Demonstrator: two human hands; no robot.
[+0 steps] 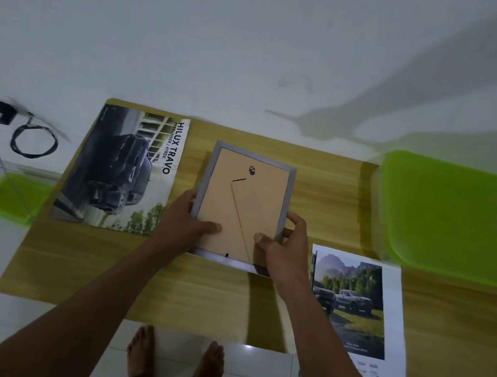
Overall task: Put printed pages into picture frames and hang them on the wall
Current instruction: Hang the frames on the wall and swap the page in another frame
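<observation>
Head view: I look down on a wooden counter (pixel 222 299) set against a white wall (pixel 201 32), with both hands at its middle.
Picture frame (pixel 243 200): back side up, a grey border round a brown backing board, with the hanger tab toward the wall. I judge this side faces me so the backing can be reached for loading.
Left hand (pixel 198 222): grasps the frame's left edge, thumb flat on the backing, fingers (pixel 187 199) wrapped round the border.
Right hand (pixel 280 243): mirrors that grip on the right edge. Holding both sides steadies the frame.
Contact: I cannot tell whether the frame's near edge rests on the counter.
Truck page (pixel 124 174): lies flat just left of the frame, within reach.
Second page (pixel 352 304): lies to the right, overhanging the counter's near edge.
Green-lidded box (pixel 452 219): sits at the far right, apart from the work.
Step in hand: I judge it to be opening or closing the backing. Hanging is not yet done.
</observation>
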